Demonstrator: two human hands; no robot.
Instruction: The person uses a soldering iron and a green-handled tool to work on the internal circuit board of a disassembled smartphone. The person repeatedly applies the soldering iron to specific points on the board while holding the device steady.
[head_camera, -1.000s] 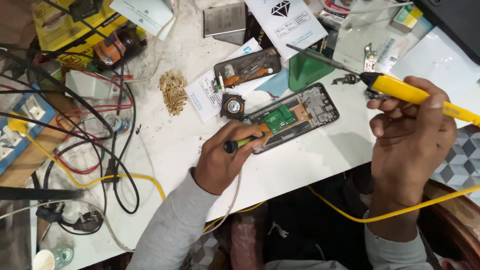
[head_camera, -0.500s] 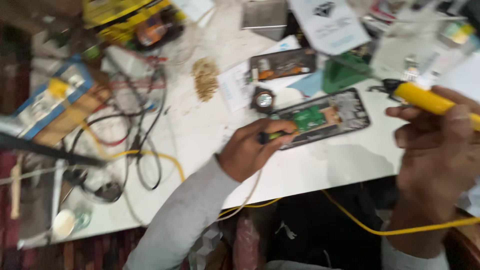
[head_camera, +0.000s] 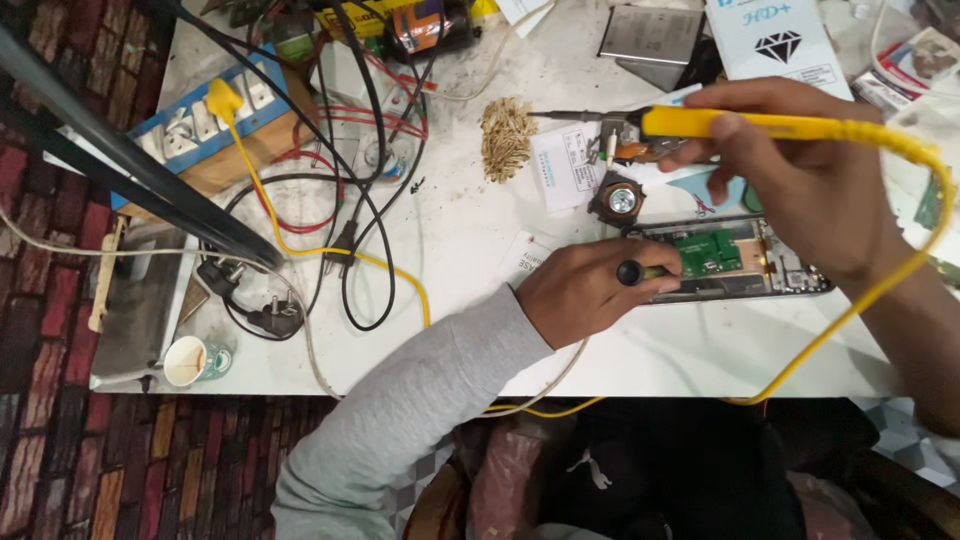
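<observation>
The left hand is gripping a small tool on the open phone, while the right hand is holding a yellow soldering iron.

A white box with a black diamond drawing stands at the upper right edge of the frame. Left of it lies a flat grey rectangular pack. At upper centre a white paper label with small print and red marks lies beside a heap of tan bits. A small white sticker sits at centre. A colourful printed packet shows far upper right
</observation>
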